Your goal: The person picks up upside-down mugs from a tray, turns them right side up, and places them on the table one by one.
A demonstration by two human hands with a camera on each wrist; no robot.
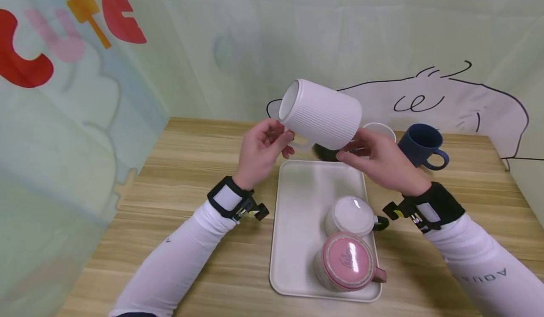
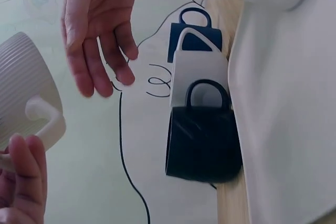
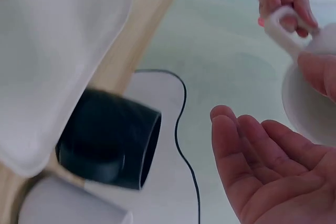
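A white ribbed mug [image 1: 327, 114] is held tilted on its side in the air, above the far end of the tray. My left hand [image 1: 260, 151] grips its handle [image 2: 51, 124], with the thumb pressed against it. By the mug's right end is my right hand [image 1: 382, 158], its fingers [image 3: 227, 145] loosely extended below the mug. In the right wrist view the thumb [image 3: 317, 72] appears to touch the mug's side. On the white tray [image 1: 297, 222], a white mug [image 1: 350, 215] with a dark handle and a pink mug [image 1: 346, 262] stand upside down.
Behind the tray stand a dark mug [image 2: 202, 142], a white mug [image 2: 197, 77] and a navy blue mug [image 1: 420, 142]. The wooden tabletop [image 1: 204, 166] meets a printed cloth backdrop [image 1: 255, 33] at the far edge.
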